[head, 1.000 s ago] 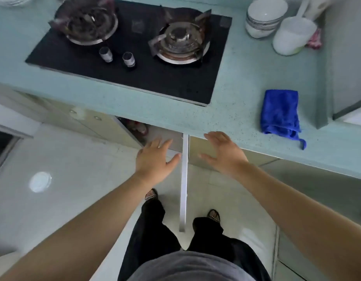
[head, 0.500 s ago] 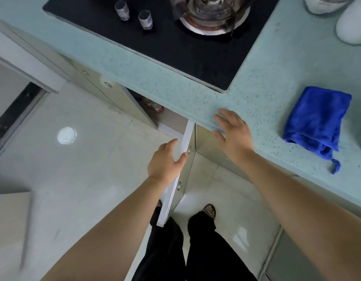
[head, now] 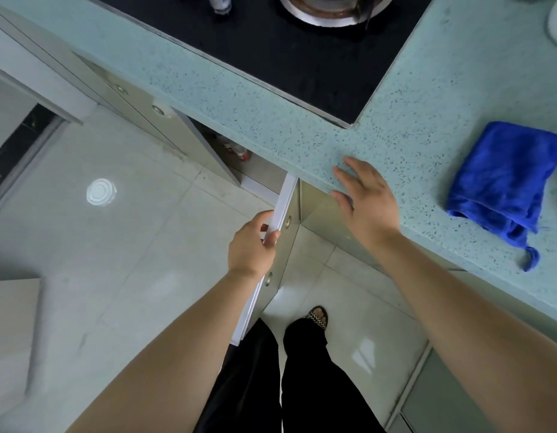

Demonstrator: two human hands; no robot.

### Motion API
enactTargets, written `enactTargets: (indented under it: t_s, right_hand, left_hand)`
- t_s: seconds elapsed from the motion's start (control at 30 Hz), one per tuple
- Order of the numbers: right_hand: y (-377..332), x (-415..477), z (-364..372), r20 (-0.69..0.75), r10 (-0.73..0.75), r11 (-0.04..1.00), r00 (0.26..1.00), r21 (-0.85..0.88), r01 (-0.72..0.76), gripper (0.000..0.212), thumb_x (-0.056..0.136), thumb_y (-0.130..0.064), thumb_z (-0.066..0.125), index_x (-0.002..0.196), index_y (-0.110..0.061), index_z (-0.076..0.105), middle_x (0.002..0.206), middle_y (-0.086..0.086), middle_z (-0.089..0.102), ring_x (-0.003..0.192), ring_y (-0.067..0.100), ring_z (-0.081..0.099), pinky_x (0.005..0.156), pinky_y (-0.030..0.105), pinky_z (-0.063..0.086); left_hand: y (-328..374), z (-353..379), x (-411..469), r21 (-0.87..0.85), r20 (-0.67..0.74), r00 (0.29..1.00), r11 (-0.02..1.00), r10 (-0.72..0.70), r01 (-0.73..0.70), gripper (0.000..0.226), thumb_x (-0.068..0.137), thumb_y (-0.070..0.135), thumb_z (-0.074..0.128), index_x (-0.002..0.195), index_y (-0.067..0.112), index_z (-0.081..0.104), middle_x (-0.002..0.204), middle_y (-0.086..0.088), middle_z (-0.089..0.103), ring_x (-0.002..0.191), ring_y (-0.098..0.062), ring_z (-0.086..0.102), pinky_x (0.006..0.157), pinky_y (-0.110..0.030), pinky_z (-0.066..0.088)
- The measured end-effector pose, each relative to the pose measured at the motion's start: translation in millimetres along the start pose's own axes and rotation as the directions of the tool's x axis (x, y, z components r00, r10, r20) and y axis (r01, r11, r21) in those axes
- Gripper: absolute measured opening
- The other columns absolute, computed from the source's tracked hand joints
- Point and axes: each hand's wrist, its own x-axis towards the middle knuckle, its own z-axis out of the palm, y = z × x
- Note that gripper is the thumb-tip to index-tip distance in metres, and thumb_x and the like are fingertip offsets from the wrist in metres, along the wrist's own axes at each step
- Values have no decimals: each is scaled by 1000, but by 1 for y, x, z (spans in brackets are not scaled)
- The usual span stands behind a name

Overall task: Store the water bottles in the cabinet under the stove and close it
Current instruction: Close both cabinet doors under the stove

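Observation:
The cabinet under the black gas stove stands open. Its right door juts straight out toward me, white edge up. My left hand grips that top edge, thumb on the near side. Inside the dark opening I glimpse water bottles with red labels or caps, mostly hidden by the counter's overhang. My right hand rests flat with fingers spread on the front lip of the speckled teal counter, holding nothing. The left door also angles outward.
A folded blue cloth lies on the counter to the right. A round white floor drain cover sits in the pale tiles at left. My legs in black trousers and one sandalled foot stand just behind the open door.
My left hand has closed on the door's top edge, and my right hand has settled on the counter lip. The view has dipped lower and nearer the cabinet.

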Motion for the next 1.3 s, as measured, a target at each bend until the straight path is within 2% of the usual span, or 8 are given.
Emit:
enactTargets:
  t_s: [0.2, 0.33, 0.5, 0.6, 0.73, 0.9, 1.13, 1.3]
  right_hand:
    - [-7, -1, -1, -43, 29, 999, 999, 18, -29, 34, 90, -18, 58, 123, -10, 58, 135, 12, 52, 122, 34, 50, 91, 45, 47]
    - [-11, -1, 0, -82, 26, 1000, 996, 13, -25, 32, 87, -15, 62, 118, -9, 62, 130, 11, 56, 118, 33, 54, 86, 42, 50]
    - [-24, 2, -3, -82, 159, 985, 984, 82, -152, 34, 86, -15, 63, 120, -13, 62, 132, 4, 55, 125, 22, 45, 97, 34, 42]
    - [-37, 8, 2, -84, 131, 991, 988, 39, -129, 35, 81, -15, 67, 116, -9, 64, 127, 7, 59, 122, 26, 48, 99, 43, 44]
    - [-64, 25, 19, -61, 125, 992, 990, 12, -124, 38, 77, -14, 71, 114, -8, 64, 124, 10, 60, 118, 32, 53, 96, 51, 45]
    - [-93, 45, 33, -104, 227, 974, 968, 24, -226, 38, 82, -28, 64, 116, -11, 63, 129, 6, 58, 122, 30, 50, 99, 47, 40]
    - [-111, 64, 41, -48, 257, 966, 965, 21, -256, 41, 85, -27, 63, 123, -11, 58, 135, 4, 54, 128, 28, 44, 103, 47, 38]
    - [-124, 94, 45, 53, 194, 980, 980, 38, -196, 43, 88, -29, 59, 129, -15, 54, 139, 0, 49, 134, 22, 37, 109, 44, 31]
  left_hand:
    - [-3, -11, 4, 22, -14, 1000, 1000, -3, 4, 35, 92, 24, 51, 126, 32, 52, 94, 14, 57, 94, -18, 61, 79, -28, 43]
    - [-16, -26, 16, 45, -8, 1000, 999, 13, -13, 34, 91, 29, 52, 124, 38, 54, 107, 12, 65, 95, -17, 62, 81, -31, 48]
    - [-31, -51, 36, -47, -8, 1000, 999, -12, 12, 22, 84, 31, 63, 106, 34, 65, 102, 11, 68, 80, -11, 64, 73, -27, 48]
    - [-40, -65, 50, -88, 6, 1000, 996, -9, 9, 16, 80, 32, 68, 97, 31, 68, 95, 12, 68, 72, -8, 63, 69, -25, 48]
    - [-52, -81, 72, -44, 42, 994, 994, 98, -96, 17, 80, 37, 66, 96, 31, 68, 94, 13, 69, 71, -12, 63, 66, -28, 51]
    - [-58, -100, 105, 4, 86, 975, 979, 203, -204, 18, 81, 38, 66, 96, 30, 69, 95, 12, 70, 79, -7, 62, 70, -25, 48]
    - [-74, -147, 148, 221, 135, 899, 871, 417, -438, 26, 85, 16, 61, 110, 23, 65, 106, -1, 67, 94, -22, 62, 80, -30, 46]
    - [-96, -192, 163, 288, 13, 957, 915, 290, -281, 20, 84, 19, 64, 104, 20, 68, 108, -2, 67, 98, -24, 61, 80, -29, 45]
